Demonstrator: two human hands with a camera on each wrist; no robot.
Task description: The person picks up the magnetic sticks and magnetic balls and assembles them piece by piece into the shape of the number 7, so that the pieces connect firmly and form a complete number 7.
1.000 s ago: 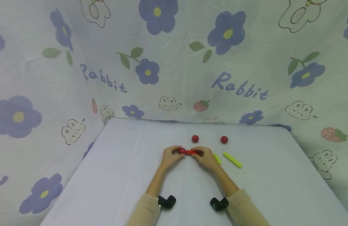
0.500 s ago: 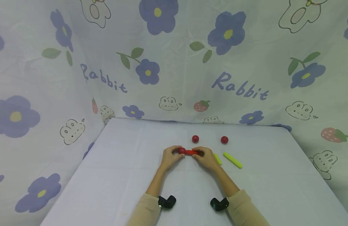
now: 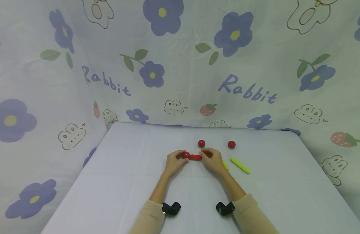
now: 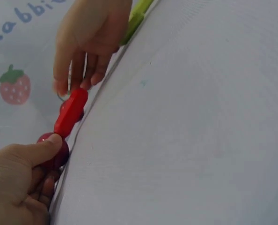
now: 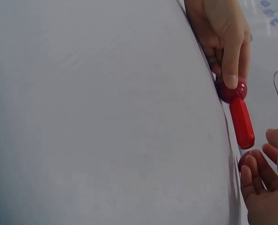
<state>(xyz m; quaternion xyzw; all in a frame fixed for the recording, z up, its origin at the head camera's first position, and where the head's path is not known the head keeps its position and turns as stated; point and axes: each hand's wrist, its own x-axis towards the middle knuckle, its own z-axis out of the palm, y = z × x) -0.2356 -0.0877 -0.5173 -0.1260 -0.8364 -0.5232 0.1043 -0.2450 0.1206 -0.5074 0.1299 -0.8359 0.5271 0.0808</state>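
Between thumb and fingers, my left hand (image 3: 173,163) pinches a glossy dark red ball (image 3: 186,155). A bright red faceted stick (image 3: 196,157) juts out from that ball toward the right, its near end against it. Close by the stick's free end is my right hand (image 3: 213,161), fingers loosely bent and holding nothing. In the right wrist view a small gap shows between those fingers and the red stick (image 5: 242,124). The left wrist view shows my left thumb lying over the ball (image 4: 62,157). Its lower side is hidden by the fingers.
Two more red balls, one behind my right hand (image 3: 201,143) and another farther right (image 3: 231,144), rest on the white table (image 3: 133,162). A yellow-green stick (image 3: 240,165) lies to the right; a second one (image 3: 225,165) is partly hidden by my right hand. Patterned cloth hangs behind.
My right hand has let go of the red stick and drawn slightly right, baring its free end. The left hand, with ball and stick, has shifted a little left.
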